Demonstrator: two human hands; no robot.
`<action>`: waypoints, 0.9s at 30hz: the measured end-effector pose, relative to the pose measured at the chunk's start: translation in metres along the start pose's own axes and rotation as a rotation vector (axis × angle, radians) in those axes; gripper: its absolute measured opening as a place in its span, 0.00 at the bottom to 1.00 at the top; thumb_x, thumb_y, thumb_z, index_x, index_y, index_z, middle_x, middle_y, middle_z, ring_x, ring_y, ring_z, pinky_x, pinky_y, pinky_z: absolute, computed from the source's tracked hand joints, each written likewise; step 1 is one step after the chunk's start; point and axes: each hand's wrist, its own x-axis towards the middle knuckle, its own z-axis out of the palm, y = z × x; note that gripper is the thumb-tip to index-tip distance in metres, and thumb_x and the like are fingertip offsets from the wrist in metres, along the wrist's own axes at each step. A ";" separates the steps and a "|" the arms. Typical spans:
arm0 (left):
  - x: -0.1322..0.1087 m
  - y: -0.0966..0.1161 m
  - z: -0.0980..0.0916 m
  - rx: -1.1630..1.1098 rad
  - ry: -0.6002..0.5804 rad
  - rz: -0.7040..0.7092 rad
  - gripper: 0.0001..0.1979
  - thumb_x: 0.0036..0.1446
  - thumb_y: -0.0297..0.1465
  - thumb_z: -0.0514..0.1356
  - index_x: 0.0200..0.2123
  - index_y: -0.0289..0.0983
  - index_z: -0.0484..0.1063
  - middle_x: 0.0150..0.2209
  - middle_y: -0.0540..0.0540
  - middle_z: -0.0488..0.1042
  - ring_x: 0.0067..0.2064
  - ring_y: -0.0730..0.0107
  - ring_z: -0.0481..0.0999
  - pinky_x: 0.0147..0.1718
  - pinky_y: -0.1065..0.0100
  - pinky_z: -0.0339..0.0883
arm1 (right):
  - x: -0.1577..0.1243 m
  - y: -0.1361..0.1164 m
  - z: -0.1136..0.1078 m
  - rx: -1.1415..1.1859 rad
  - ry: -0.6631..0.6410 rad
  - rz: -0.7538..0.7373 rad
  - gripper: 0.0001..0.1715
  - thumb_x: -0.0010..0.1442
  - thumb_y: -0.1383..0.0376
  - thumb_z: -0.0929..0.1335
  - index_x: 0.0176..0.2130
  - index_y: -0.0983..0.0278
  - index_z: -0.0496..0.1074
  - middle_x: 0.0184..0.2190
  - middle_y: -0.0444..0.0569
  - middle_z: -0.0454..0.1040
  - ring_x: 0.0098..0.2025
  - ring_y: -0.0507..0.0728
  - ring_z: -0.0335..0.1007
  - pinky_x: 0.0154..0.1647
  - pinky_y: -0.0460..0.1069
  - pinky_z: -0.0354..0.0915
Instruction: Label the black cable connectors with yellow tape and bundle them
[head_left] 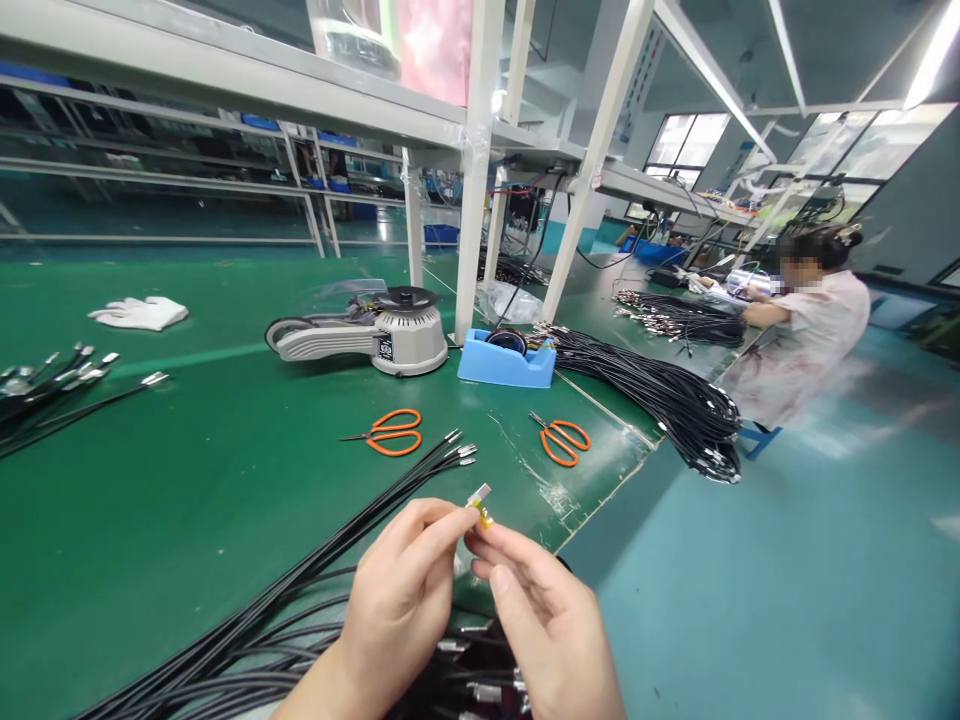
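L grip [405,590] & R grip [559,625] bare, L wrist [337,665] too; R thumbnail [502,575] short.

A tube light [932,55] glows above teal floor [780,560], grey wall [921,195] and windows [690,140].

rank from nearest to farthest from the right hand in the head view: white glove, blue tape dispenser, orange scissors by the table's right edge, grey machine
From the right hand:
1. Orange scissors: ahead, by the right edge of the table.
2. Blue tape dispenser: beyond the scissors, slightly left.
3. Grey machine: left of the dispenser.
4. White glove: far left.
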 end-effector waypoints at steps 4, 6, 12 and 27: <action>-0.001 0.000 0.000 0.006 -0.001 -0.006 0.17 0.58 0.15 0.53 0.45 0.38 0.70 0.37 0.48 0.73 0.36 0.77 0.74 0.35 0.77 0.69 | 0.000 -0.001 0.000 -0.009 -0.005 0.005 0.24 0.55 0.51 0.71 0.46 0.63 0.77 0.46 0.57 0.78 0.47 0.65 0.76 0.51 0.59 0.71; -0.001 -0.001 0.001 0.010 -0.001 -0.009 0.17 0.58 0.16 0.53 0.45 0.38 0.70 0.37 0.48 0.73 0.36 0.77 0.74 0.35 0.77 0.69 | 0.000 -0.001 0.000 -0.011 0.003 0.011 0.25 0.55 0.50 0.71 0.46 0.63 0.78 0.46 0.58 0.78 0.47 0.65 0.76 0.51 0.59 0.71; -0.003 -0.002 0.002 0.012 -0.003 -0.025 0.17 0.59 0.16 0.53 0.47 0.39 0.70 0.37 0.48 0.73 0.37 0.77 0.74 0.36 0.76 0.69 | 0.000 -0.002 0.001 -0.002 0.003 0.001 0.25 0.55 0.50 0.70 0.46 0.64 0.78 0.46 0.58 0.78 0.47 0.66 0.76 0.50 0.58 0.72; -0.001 0.001 0.001 0.030 -0.004 -0.031 0.14 0.59 0.17 0.54 0.46 0.37 0.70 0.38 0.49 0.73 0.38 0.78 0.74 0.39 0.78 0.67 | 0.000 -0.001 -0.001 0.086 -0.031 0.065 0.24 0.55 0.51 0.71 0.46 0.63 0.77 0.48 0.57 0.77 0.49 0.65 0.74 0.51 0.59 0.70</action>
